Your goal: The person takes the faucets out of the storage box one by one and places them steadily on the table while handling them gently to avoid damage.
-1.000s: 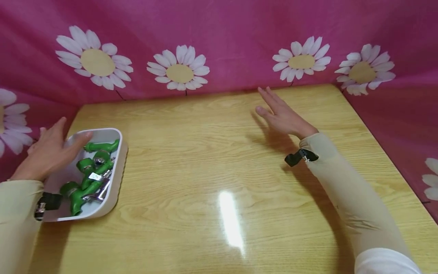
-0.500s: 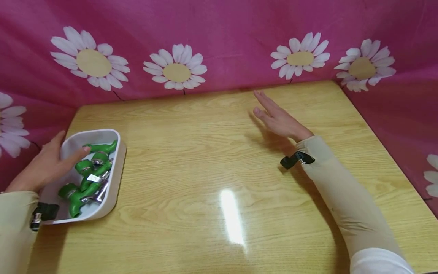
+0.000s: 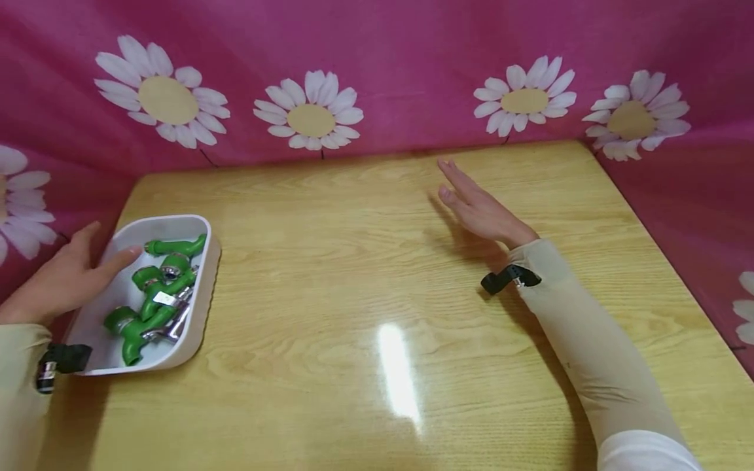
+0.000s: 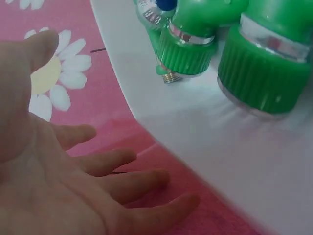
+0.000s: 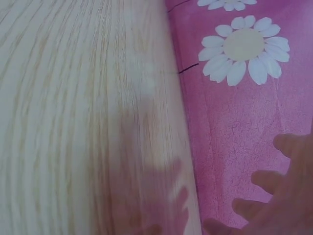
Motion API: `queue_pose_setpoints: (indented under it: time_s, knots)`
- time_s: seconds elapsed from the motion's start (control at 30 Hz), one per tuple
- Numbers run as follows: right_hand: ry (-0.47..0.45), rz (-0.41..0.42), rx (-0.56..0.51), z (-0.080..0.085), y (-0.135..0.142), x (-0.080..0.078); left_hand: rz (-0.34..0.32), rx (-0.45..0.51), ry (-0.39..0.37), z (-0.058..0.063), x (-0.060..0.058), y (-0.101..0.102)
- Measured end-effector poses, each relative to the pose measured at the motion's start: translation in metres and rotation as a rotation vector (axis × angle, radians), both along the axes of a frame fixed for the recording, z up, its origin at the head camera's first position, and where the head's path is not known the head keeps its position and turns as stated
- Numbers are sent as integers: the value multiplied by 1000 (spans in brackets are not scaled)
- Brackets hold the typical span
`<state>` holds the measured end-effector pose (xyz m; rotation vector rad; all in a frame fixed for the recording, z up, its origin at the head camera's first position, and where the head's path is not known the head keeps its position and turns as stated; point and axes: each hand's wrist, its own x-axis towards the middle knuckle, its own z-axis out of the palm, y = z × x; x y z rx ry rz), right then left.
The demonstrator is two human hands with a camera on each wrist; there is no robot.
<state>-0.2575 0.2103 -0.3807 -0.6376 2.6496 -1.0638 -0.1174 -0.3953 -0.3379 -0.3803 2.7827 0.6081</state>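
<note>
At the left of the table stands a white plastic bin holding several green taps with chrome parts. My left hand is beside the bin's left side, fingers extended, its thumb reaching over the rim in the head view. In the left wrist view the spread fingers lie along the outside of the bin wall, with ribbed green collars of the taps beyond. My right hand hovers over the far right of the table, fingers straight, holding nothing.
A wood-grain table spreads between the hands, with a bright light reflection near its front. Pink cloth with white daisies hangs at the back and both sides. A black wrist-camera strap sits on the right sleeve.
My left hand has moved left and lower, its thumb drawing back from above the taps toward the bin's left rim. My right hand has shifted only slightly.
</note>
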Motion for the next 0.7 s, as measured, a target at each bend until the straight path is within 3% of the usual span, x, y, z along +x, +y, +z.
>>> queue_pose_setpoints:
  time_s: [0.2, 0.3, 0.7]
  knots:
    - [-22, 10, -40, -5, -3, 0, 67, 82, -175, -3, 2, -2]
    - [-27, 17, -36, -7, -5, -1, 66, 87, -219, -4, 5, -5]
    - [-22, 24, -52, -9, -7, -1, 15, 101, -247, -2, 6, -5]
